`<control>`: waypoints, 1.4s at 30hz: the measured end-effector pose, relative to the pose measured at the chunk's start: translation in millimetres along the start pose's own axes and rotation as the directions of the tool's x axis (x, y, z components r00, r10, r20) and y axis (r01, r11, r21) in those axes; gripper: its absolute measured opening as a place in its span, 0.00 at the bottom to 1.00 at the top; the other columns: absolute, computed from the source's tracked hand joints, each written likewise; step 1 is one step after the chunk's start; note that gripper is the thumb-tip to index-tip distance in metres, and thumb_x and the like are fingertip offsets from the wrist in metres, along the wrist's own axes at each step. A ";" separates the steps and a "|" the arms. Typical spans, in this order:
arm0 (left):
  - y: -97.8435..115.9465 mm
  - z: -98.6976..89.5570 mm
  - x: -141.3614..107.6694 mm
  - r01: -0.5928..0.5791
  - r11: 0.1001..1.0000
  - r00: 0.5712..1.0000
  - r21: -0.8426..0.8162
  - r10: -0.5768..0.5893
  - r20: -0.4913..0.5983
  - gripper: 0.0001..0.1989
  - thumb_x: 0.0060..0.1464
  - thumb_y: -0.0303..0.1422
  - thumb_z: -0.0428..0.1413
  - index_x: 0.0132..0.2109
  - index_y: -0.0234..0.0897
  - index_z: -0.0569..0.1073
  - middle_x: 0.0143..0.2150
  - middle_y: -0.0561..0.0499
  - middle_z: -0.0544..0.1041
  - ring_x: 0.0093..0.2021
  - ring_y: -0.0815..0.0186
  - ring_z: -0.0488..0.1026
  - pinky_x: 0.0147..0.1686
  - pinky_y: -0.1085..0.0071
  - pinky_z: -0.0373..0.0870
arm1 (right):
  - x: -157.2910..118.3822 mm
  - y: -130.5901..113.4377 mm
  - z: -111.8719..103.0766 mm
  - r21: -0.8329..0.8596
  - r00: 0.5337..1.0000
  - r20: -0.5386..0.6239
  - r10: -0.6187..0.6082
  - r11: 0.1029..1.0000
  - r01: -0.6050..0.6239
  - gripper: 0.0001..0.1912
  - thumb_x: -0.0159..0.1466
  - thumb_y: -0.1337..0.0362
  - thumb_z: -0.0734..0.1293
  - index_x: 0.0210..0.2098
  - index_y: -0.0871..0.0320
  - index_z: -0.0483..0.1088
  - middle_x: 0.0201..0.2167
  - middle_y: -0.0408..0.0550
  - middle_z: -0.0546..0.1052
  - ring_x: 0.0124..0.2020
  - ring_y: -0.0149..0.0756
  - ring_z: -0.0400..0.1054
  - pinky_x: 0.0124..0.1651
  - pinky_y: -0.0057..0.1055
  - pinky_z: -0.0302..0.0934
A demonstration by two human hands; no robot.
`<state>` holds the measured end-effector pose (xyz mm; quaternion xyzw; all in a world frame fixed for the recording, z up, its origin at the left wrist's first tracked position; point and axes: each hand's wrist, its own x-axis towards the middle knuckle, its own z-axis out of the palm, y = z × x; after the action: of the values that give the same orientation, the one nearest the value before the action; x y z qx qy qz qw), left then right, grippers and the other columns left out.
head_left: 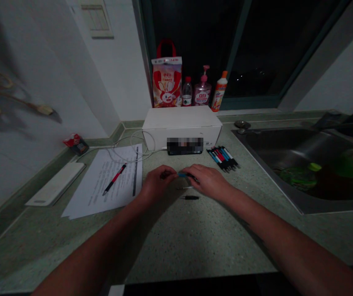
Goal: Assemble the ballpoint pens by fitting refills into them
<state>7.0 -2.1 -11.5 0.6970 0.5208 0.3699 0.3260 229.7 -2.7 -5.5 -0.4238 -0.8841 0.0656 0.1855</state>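
While the left hand and the right hand meet just above the speckled green table, both pinch inward with their fingertips. The right hand closes on a blue pen section, and the left hand closes on a dark piece too small to make out, the two held almost touching. Directly below the hands, a thin metal refill and a short black pen part lie on the table, slightly apart. Just to the right, a bundle of blue, red and black pens lies side by side. To the left, a red-and-black pen rests at a slant on stacked printed sheets. Farther back sits a white box, with a black object in front of it, its label blurred, and a white cable looping beside it. On the window sill behind the box stand a red gift bag, a clear plastic bottle, a pump bottle and an orange-capped bottle. A steel sink with green items inside is set into the table at the right.
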 end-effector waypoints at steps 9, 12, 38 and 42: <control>-4.4 5.2 -5.1 -0.214 0.944 0.967 0.251 0.169 0.191 0.06 0.56 0.32 0.62 0.42 0.39 0.78 0.38 0.48 0.79 0.38 0.61 0.75 0.39 0.64 0.72 | 2.4 1.9 -4.0 -0.080 0.927 -0.162 0.339 0.932 -0.354 0.13 0.69 0.64 0.61 0.51 0.58 0.70 0.39 0.51 0.81 0.37 0.42 0.75 0.37 0.33 0.59; 0.3 5.5 -8.0 -0.343 0.871 0.911 0.352 0.217 0.350 0.03 0.58 0.31 0.60 0.40 0.38 0.78 0.40 0.48 0.77 0.40 0.60 0.75 0.41 0.64 0.71 | 3.4 1.9 -5.1 -0.061 0.897 -0.173 0.408 0.904 -0.423 0.14 0.71 0.58 0.60 0.50 0.57 0.69 0.36 0.51 0.82 0.34 0.42 0.75 0.34 0.32 0.57; -1.7 -8.1 -3.7 -0.321 0.834 0.929 0.448 0.369 -0.021 0.15 0.68 0.30 0.48 0.50 0.38 0.79 0.41 0.47 0.78 0.44 0.59 0.74 0.46 0.62 0.70 | 0.2 10.4 -3.6 -0.117 0.940 -0.158 0.302 0.940 -0.322 0.16 0.72 0.66 0.60 0.56 0.55 0.72 0.48 0.53 0.80 0.45 0.43 0.74 0.43 0.34 0.64; -0.9 -9.9 -3.1 -0.317 0.821 0.934 0.474 0.358 0.004 0.14 0.67 0.29 0.48 0.49 0.40 0.79 0.40 0.48 0.78 0.44 0.59 0.73 0.46 0.62 0.70 | 0.4 10.0 -5.2 -0.123 0.945 -0.153 0.290 0.943 -0.309 0.16 0.71 0.67 0.60 0.55 0.55 0.74 0.47 0.53 0.80 0.43 0.43 0.74 0.41 0.34 0.63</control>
<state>-2.5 -4.2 -7.8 0.8194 0.4758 0.3148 0.0553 238.7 3.6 -3.4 -0.5692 -0.7974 0.0002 0.2003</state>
